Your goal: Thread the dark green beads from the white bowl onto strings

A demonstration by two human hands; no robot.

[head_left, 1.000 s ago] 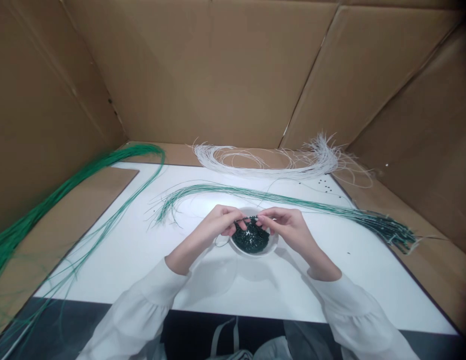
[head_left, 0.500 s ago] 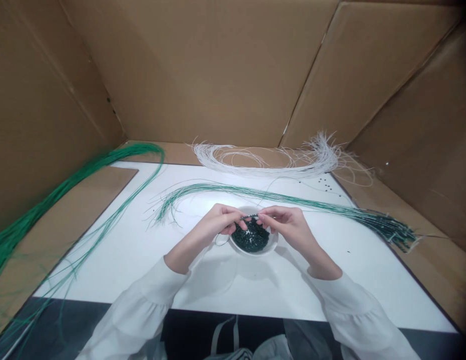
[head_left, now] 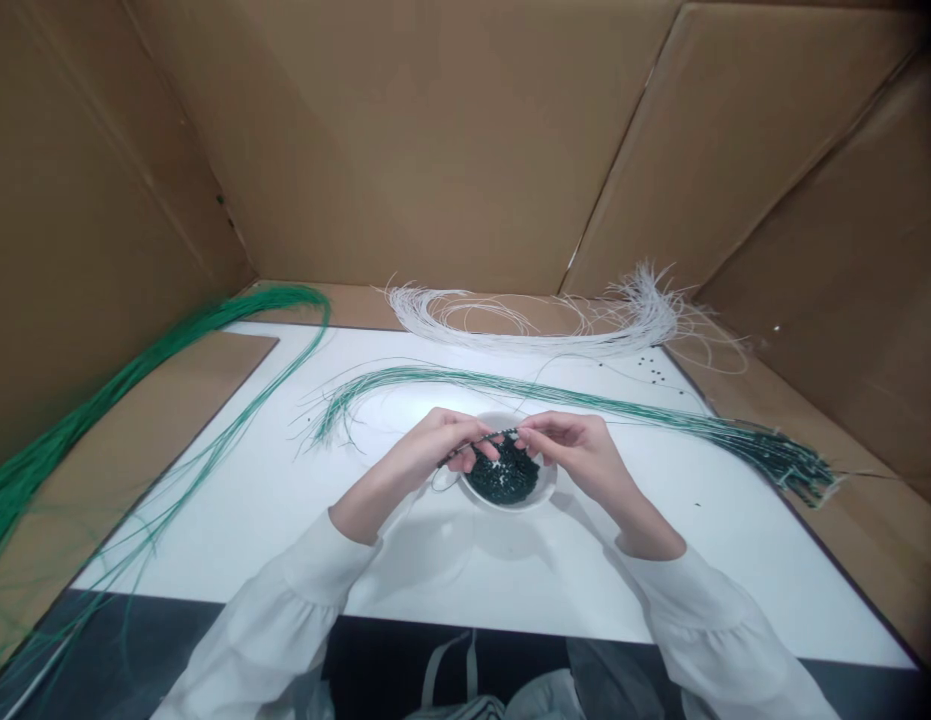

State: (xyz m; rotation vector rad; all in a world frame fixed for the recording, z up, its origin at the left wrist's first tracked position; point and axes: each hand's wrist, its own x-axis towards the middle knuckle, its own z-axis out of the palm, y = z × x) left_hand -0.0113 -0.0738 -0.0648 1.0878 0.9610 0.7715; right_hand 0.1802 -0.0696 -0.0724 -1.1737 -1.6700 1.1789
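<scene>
Over a white bowl (head_left: 549, 492) my two hands pinch a thin beaded string (head_left: 502, 433) of dark and light beads. My left hand (head_left: 451, 438) is closed on its left part, and some of the string shows past the fingers on the left. My right hand (head_left: 566, 436) pinches the right end with thumb and fingertips. Many small dark green beads (head_left: 502, 480) lie in the bowl below, with a few white specks among them. A thin thread loops down beside the bowl under my left hand. The fingertips partly hide the string.
Behind the bowl lies a bundle of green threads (head_left: 495, 381), its beaded ends (head_left: 791, 460) to the right. White threads (head_left: 540, 343) curve along the back. Loose green threads (head_left: 157, 350) spread over the left side. A few stray beads (head_left: 652, 372) dot the white board (head_left: 285, 540). Cardboard walls (head_left: 405, 140) enclose the table.
More of the beaded string now shows to the left of my left fingers. Both hands stay over the bowl in nearly the same place.
</scene>
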